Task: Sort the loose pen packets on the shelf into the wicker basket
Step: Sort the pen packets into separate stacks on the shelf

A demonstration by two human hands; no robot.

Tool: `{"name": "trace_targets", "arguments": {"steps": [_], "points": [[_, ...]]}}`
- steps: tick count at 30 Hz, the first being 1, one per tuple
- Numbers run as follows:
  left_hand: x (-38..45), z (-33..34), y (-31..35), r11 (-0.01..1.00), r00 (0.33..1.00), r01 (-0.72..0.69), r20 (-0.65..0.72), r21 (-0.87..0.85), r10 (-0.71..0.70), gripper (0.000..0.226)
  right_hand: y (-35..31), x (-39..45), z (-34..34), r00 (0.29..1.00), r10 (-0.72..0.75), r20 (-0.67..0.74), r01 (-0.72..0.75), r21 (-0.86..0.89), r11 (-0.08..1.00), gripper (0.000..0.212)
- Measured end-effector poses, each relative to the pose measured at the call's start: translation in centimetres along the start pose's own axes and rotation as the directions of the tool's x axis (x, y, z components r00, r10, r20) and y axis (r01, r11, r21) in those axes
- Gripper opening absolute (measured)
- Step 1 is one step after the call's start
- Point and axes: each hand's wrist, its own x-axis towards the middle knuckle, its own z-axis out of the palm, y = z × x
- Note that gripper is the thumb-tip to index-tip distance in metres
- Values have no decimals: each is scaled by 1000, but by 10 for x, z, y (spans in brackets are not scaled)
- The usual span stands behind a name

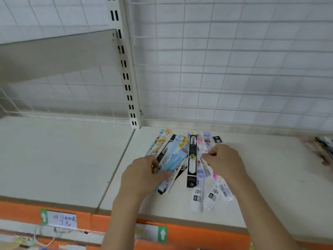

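Your left hand (144, 175) is curled around a bunch of pen packets (187, 163) on the left side of the pile, with the thumb on top of a light blue packet (175, 160). Your right hand (223, 162) has its fingers bent and pinching at the pink and white packets on the right side, just beside a long black packet (192, 160) that lies in the middle. All the packets lie fanned out on the shelf (270, 177), close to the wire back wall (234, 69). The wicker basket is not in sight here, so you will have to look for it before you carry anything. I think the job now is to gather the fan into one neat bunch. Slide both hands toward each other so the packets stack up, and get the black one in the middle too. Line up the ends so none stick out. The wrappers look shiny and slippery, so squeeze from both sides and lift slowly. A few more packets (322, 150) lie far off at the right edge, so go back for those after.
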Motion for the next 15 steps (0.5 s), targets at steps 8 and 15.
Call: {"name": "trace_targets", "arguments": {"steps": [8, 15], "points": [[7, -15, -3, 981, 996, -85, 24, -174, 91, 14, -10, -12, -26, 999, -46, 22, 26, 555, 832, 23], [5, -35, -6, 817, 998, 4, 59, -577, 36, 8, -21, -20, -29, 995, -86, -50, 99, 606, 789, 14]]}}
